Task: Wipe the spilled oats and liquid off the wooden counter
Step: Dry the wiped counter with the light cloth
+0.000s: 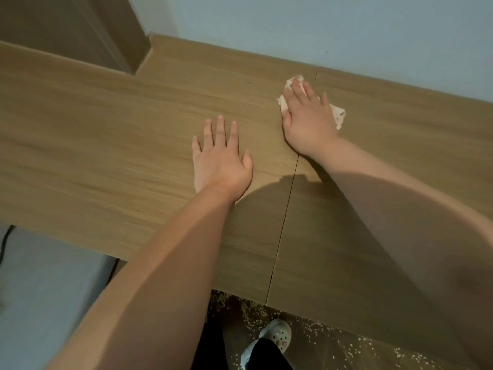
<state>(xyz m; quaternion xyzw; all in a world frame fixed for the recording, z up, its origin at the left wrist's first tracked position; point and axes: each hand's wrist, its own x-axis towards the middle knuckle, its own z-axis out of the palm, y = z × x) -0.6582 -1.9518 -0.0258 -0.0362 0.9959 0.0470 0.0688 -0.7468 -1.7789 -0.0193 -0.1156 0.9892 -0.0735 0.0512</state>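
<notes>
Currently both hands lie on the wooden counter point(106, 134), palms down. The right hand point(304, 116) sits toward the far side, just left of the thin seam point(285, 217) that runs from the near edge to the far edge of the surface. It presses flat on a crumpled whitish cloth point(339, 116), fingers fairly straight and slightly spread rather than curled round it. The cloth is directly beneath that hand. Its middle is hidden by the palm, and bunched edges stick out past the fingertips on the far side, beside the thumb on the left, and beyond the little finger on the right. Faint pinkish marks show on the exposed parts.

The left hand point(220, 158) rests nearer and to the left, well apart from the cloth, fingers straight and spread wide on bare wood, holding nothing. Both forearms reach in from the near edge, and a dark shadow falls on the counter between them.

Pale oats point(306, 327) lie scattered over the dark floor point(346, 351) below the counter's near edge, thickest close to that edge. A light-coloured shoe point(277, 333) and a dark trouser leg point(266, 353) stand among them. A pale wall point(346, 28) rises behind the counter's far edge.
</notes>
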